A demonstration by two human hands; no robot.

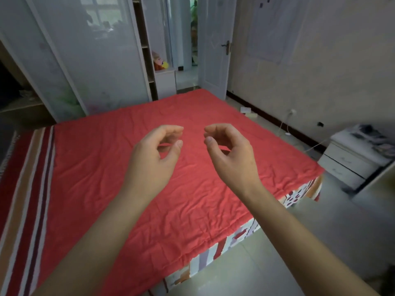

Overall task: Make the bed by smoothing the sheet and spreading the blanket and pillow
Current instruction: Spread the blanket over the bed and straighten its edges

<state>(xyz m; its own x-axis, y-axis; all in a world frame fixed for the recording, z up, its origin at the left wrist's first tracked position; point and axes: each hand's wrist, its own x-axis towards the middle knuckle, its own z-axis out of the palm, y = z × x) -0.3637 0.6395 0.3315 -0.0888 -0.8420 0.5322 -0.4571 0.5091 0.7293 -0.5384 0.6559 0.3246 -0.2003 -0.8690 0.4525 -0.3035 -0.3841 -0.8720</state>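
A red blanket (pixel 119 167) lies spread flat over the bed, with fine wrinkles all across it. A striped red, brown and white sheet (pixel 27 189) shows along the bed's left side. A patterned cloth (pixel 241 233) hangs below the blanket's right edge. My left hand (pixel 158 150) and my right hand (pixel 228 150) hover side by side above the middle of the blanket. Both have loosely curled fingers, thumbs apart from the fingertips, and hold nothing. No pillow is in view.
A white nightstand (pixel 350 163) stands right of the bed, with a cable (pixel 286 124) and small items on the floor by the wall. A wardrobe with glossy doors (pixel 85 60) is behind the bed. A white door (pixel 215 43) stands ajar.
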